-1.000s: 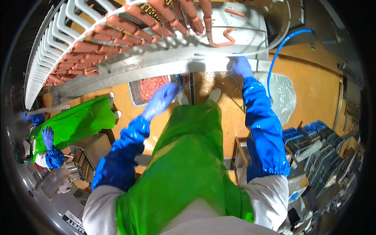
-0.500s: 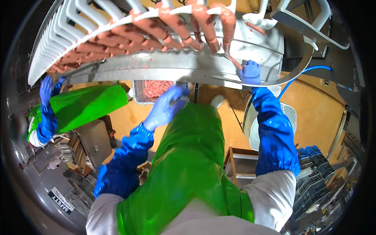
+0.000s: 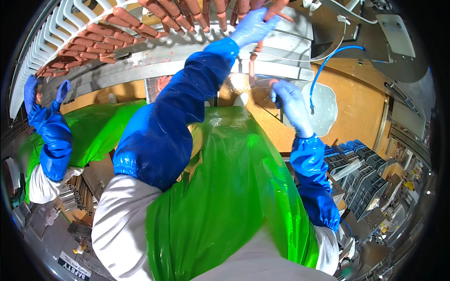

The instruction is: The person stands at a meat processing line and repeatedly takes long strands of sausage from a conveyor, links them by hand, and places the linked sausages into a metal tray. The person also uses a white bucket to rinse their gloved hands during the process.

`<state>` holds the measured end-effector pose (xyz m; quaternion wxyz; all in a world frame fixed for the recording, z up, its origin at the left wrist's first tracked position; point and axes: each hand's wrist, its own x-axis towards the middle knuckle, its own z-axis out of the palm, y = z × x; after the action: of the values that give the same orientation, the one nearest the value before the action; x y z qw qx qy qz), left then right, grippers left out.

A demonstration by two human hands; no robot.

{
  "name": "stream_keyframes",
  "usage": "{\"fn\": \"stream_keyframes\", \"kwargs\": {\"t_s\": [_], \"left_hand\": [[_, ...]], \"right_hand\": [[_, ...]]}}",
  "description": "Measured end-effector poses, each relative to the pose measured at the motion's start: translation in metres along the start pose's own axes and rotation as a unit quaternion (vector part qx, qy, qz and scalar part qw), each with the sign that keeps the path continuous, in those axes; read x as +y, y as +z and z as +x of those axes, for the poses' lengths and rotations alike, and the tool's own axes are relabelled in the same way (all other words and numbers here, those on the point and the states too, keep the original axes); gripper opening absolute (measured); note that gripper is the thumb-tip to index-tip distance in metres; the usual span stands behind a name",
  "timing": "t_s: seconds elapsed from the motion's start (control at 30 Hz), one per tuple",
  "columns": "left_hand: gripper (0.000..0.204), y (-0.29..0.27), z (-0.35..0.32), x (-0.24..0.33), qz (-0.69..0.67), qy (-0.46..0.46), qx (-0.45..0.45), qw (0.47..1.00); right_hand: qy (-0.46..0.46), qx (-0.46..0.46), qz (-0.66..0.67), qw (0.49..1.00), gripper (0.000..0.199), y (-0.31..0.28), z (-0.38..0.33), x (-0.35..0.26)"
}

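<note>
Reddish-brown linked sausages (image 3: 168,18) hang in rows from white hooks (image 3: 65,23) along the far side of the metal table. My left hand (image 3: 255,27), in a blue glove, reaches up to the rightmost links, its fingers closed around the string there. Below that wrist a sausage link (image 3: 251,70) dangles past the table's near edge. My right hand (image 3: 291,104), also gloved, is closed with fingers curled at the string's lower end, where a reddish tip (image 3: 273,82) shows. Thin, clear casing seems to span between link and fingers; it is blurred.
A metal table (image 3: 126,70) runs across in front of me. A pale tub (image 3: 323,110) stands on the floor at the right, beside a blue hose (image 3: 323,65). A co-worker in a green apron (image 3: 101,124) works at the left. Dark crates (image 3: 361,173) are stacked at the right.
My left hand has risen from beside my apron to the hanging links. My right hand has come off the table toward me and lower. The view has shifted.
</note>
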<state>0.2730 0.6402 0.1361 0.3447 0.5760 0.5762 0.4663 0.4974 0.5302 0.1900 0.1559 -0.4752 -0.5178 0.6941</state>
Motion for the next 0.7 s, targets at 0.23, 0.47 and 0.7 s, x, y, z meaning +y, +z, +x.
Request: {"fn": "stream_keyframes", "kwargs": {"t_s": [0.23,0.47,0.7], "left_hand": [[0.037,-0.086,-0.052,-0.003,0.106,-0.007,0.048,0.993],[0.030,-0.082,-0.065,0.027,-0.067,-0.109,0.000,0.992],[0.043,-0.026,-0.054,0.034,-0.261,-0.166,-0.146,0.940]], "right_hand": [[-0.115,0.015,-0.094,0.989,0.029,-0.017,0.045,-0.160],[-0.317,0.265,0.075,0.907,0.021,-0.019,0.051,-0.173],[-0.293,0.284,-0.064,0.911,0.025,-0.006,0.073,-0.037]]}}
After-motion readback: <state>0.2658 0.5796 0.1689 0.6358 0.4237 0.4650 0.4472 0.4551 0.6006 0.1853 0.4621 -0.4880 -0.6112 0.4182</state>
